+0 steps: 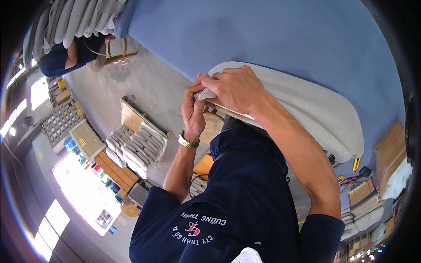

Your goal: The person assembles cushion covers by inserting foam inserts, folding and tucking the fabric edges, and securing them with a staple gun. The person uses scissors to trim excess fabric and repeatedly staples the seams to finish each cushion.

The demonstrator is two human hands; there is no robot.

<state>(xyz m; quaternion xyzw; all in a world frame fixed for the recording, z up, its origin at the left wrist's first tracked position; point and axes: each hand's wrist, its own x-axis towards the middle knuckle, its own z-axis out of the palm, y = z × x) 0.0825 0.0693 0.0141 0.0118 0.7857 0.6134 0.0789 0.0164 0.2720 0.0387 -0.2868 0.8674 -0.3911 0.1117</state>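
Observation:
A long, rounded pad covered in light grey fabric lies at the near edge of a blue-topped table. A thin light-brown board edge shows along its side nearest my body. At the pad's left end, my left hand, with a metal-banded watch on the wrist, closes its fingers on a loose flap of the grey fabric. Beside it, my right hand is bent over the same flap, its fingertips pinched against the cloth. The two hands almost touch, and the fingertips partly hide each other.
Right of the pad lie a yellow cutter, red-handled pliers and a cardboard piece. Grey pads are stacked far left, near a seated person. More pads sit on a floor pallet.

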